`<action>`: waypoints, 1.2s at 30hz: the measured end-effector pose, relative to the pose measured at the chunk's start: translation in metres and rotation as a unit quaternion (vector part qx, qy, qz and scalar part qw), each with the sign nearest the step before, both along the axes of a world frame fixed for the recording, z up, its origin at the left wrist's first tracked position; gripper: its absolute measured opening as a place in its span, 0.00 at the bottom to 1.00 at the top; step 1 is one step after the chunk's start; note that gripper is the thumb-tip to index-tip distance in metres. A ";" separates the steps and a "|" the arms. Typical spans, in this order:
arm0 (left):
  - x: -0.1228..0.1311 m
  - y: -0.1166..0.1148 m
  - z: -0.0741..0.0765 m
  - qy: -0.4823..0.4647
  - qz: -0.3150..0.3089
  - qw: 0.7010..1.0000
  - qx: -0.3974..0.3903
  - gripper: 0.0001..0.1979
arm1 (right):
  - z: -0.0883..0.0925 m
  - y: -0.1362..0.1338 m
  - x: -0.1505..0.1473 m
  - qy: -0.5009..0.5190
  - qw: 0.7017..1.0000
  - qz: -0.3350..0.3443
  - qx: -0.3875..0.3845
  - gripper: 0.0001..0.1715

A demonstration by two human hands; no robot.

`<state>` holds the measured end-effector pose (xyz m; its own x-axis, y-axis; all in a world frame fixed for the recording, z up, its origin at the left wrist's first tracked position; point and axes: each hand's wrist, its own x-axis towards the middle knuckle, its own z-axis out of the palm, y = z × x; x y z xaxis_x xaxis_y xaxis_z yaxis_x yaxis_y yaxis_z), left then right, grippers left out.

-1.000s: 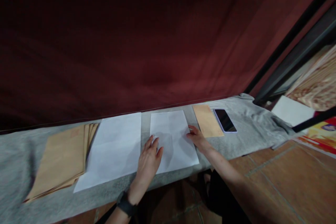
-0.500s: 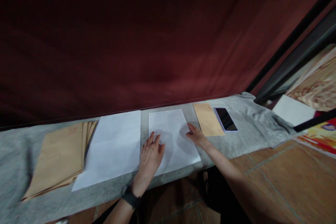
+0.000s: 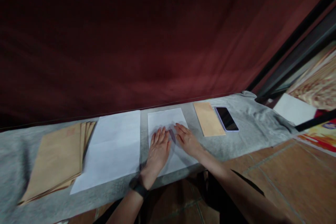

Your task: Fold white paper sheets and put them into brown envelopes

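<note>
A white sheet of paper (image 3: 168, 118) lies flat on a grey cloth (image 3: 236, 140) that covers a long ledge. My left hand (image 3: 158, 149) rests palm down on the sheet's left half, fingers stretched out. My right hand (image 3: 187, 140) lies flat on the sheet's right half, fingers extended, close beside the left. Neither hand holds anything. A dark band is on my left wrist.
A larger white paper stack (image 3: 112, 147) lies left of the sheet, and a pile of brown envelopes (image 3: 57, 157) further left. To the right are one brown envelope (image 3: 208, 119) and a black phone (image 3: 227, 119). A dark red curtain (image 3: 131, 42) hangs behind. Tiled floor lies below.
My right hand slid from the sheet's right edge to its middle and flattened. My left hand moved up the sheet a little, so both hands now lie side by side.
</note>
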<state>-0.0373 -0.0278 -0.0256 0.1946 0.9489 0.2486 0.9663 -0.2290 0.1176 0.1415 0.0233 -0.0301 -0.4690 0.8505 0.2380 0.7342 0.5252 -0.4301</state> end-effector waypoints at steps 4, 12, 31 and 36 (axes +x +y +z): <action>0.006 0.003 -0.017 0.016 -0.038 0.999 -0.008 0.27 | -0.012 -0.013 -0.016 -0.027 0.999 0.044 0.017 0.30; -0.003 0.002 -0.035 0.010 -0.017 0.999 0.026 0.29 | -0.027 -0.016 -0.005 -0.060 0.997 -0.016 0.049 0.33; -0.013 -0.015 -0.021 0.020 0.068 0.996 0.045 0.32 | -0.016 -0.021 0.013 -0.060 0.994 -0.085 0.038 0.34; 0.005 -0.018 -0.023 0.007 -0.067 0.997 0.042 0.27 | -0.002 -0.021 -0.001 -0.042 0.999 0.001 0.030 0.31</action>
